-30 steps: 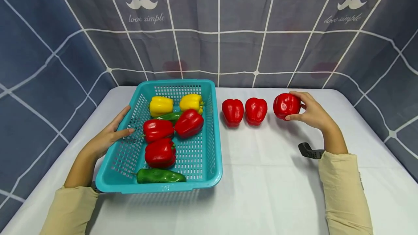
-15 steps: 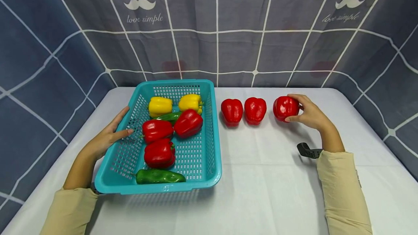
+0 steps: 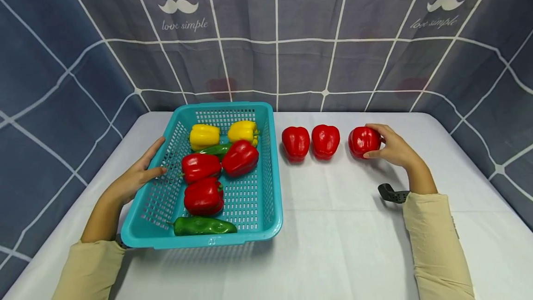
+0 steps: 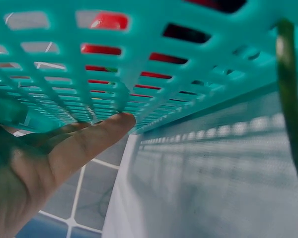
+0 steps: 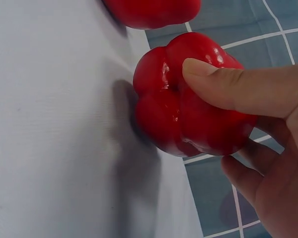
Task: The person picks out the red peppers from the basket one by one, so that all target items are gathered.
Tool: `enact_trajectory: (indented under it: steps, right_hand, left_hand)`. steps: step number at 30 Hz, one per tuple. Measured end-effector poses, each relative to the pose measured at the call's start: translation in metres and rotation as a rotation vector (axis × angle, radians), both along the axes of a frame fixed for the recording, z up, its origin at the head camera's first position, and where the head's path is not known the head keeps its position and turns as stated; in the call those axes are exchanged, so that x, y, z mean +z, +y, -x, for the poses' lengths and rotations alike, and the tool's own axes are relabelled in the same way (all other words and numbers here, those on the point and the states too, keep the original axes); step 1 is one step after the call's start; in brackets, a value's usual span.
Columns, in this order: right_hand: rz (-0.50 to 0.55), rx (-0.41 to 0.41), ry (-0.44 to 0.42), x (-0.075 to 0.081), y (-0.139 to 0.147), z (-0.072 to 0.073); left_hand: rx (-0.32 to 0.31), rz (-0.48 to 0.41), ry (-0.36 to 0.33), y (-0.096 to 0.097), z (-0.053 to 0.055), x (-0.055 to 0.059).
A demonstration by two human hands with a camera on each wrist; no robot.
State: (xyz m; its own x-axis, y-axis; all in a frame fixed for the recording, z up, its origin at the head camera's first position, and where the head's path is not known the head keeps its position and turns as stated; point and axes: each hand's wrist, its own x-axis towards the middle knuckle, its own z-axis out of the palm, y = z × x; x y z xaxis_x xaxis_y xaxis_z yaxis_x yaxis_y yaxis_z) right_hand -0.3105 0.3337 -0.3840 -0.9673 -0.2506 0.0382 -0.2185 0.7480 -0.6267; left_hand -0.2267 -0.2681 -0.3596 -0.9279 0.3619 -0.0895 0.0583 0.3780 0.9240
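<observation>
My left hand (image 3: 137, 177) holds the left side of a turquoise plastic basket (image 3: 272, 175), thumb over the rim on the inside. In the left wrist view its fingers (image 4: 97, 136) lie against the perforated outside. The basket appears tilted, with shadow below its near edge. My right hand (image 3: 393, 147) pinches a red bell pepper (image 3: 363, 142), thumb (image 5: 223, 82) on the near side and fingers behind. That pepper is at or just above the tabletop; I cannot tell whether it touches. Two more red bell peppers, a left one (image 3: 296, 144) and a right one (image 3: 325, 141), stand beside it.
The basket holds two yellow bell peppers (image 3: 204, 136), several red bell peppers (image 3: 204, 196) and two green peppers, one long and near the front (image 3: 204, 226). A white cloth (image 3: 333, 244) covers the table. Grey gridded curtains (image 3: 308, 68) enclose its back and sides.
The right hand has lowered slightly with its red bell pepper, bringing it nearer the tabletop and level with the other two. The left hand and basket have hardly moved.
</observation>
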Motion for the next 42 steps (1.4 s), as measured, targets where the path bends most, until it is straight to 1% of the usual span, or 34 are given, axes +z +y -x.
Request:
enact_trajectory:
  steps: [5,8,12,15,21,25,29,32,36,42]
  right_hand:
    - [-0.013,0.002,-0.009,-0.002,0.0,0.001]
    - [-0.014,-0.001,-0.013,-0.002,-0.001,0.001]
    - [-0.005,-0.001,-0.016,-0.003,-0.002,0.001]
    - [0.011,0.005,-0.015,-0.004,-0.003,0.002]
    - [0.045,0.039,-0.024,-0.006,-0.006,0.003]
    - [0.038,0.04,-0.04,-0.007,-0.007,0.004]
    - [0.038,0.038,-0.039,-0.006,-0.008,0.003]
    - [0.037,0.042,-0.027,-0.006,-0.008,0.004]
    - [0.047,0.047,-0.025,-0.006,-0.009,0.004]
    - [0.055,0.042,-0.033,-0.006,-0.011,0.003]
  left_hand:
    - [-0.027,-0.006,0.0,-0.001,0.0,0.0]
    - [-0.043,0.002,0.022,-0.001,0.0,0.001]
    - [-0.068,-0.011,0.047,-0.003,0.0,0.002]
    - [-0.081,-0.024,0.051,-0.003,0.0,0.002]
    - [-0.082,-0.021,0.06,-0.004,0.0,0.002]
    - [-0.085,-0.004,0.094,-0.005,0.001,0.003]
    - [-0.092,-0.019,0.113,-0.008,-0.001,0.002]
    - [-0.102,-0.04,0.112,-0.01,-0.001,0.001]
    - [-0.107,-0.04,0.116,-0.011,-0.002,0.002]
    - [-0.101,-0.049,0.086,-0.011,-0.002,0.003]
